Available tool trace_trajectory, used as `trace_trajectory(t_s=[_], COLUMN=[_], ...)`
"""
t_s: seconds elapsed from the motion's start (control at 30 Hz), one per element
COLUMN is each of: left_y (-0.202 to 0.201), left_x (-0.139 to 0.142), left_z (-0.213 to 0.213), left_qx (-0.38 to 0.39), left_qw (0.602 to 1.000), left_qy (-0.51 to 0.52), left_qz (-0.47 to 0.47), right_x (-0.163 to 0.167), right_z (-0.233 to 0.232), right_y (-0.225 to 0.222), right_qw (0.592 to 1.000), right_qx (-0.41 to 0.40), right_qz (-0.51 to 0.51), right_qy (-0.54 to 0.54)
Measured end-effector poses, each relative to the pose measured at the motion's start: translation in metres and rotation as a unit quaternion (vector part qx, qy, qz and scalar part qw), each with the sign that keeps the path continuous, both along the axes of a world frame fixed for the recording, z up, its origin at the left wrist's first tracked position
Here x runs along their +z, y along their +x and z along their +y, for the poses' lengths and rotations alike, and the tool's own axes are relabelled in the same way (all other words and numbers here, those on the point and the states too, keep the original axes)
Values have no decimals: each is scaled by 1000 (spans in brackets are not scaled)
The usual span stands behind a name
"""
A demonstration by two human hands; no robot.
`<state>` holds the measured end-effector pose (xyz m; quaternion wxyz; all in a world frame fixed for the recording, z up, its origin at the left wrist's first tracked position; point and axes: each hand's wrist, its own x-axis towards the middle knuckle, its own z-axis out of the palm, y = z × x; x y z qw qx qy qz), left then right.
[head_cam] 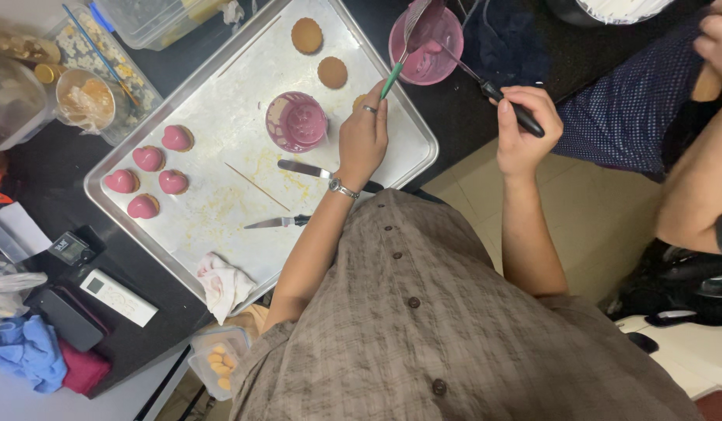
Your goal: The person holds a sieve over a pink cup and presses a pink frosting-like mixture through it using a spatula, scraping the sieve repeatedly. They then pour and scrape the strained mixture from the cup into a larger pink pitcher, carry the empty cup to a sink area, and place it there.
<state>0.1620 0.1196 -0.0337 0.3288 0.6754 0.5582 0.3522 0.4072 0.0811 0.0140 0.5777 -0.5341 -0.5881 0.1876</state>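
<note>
Nearest, a crumpled cloth lay on the baking tray edge. The left hand gripped a green-handled fork; the right hand, well apart, clamped a black-handled tool reaching the pink bowl beyond the tray's far rim. Pink-coated cookies sat clustered, a small pink cup mid-tray.

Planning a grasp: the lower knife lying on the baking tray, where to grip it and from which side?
Grip the dark handle of the lower knife, probably from above. It lies flat on the baking tray, blade pointing toward the pink-coated cookies, handle end toward the left hand's forearm. The handle is thicker and blunt; the forearm partly covers it, so the approach is tight.
</note>
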Motion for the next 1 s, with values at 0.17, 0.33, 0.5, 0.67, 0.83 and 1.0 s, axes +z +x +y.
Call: trace_trajectory(t_s=[0.17,0.33,0.5,0.67,0.83,1.0], left_y=[-2,-2,-3,-1,-2,-2], left_x=[-3,-5,-5,-5,-4,-5], left_z=[1,2,1,2,2,1], left_qx=[9,19,14,17,11,13], left_qw=[1000,999,1000,1000,1000,1000], left_qy=[1,16,8,-14,-6,10], left_qz=[-5,-22,-16,-8,-17,-22], right_x=[10,12,9,10,11,13], right_z=[1,1,3,3,2,2], right_y=[-5,-2,0,1,1,0], right_qw=[999,999,999,1000,999,999], right_qx=[-1,2,-3,2,4,3], right_qz=[-34,-31,-40,-27,-26,-34], right_qy=[11,16,9,14,21,26])
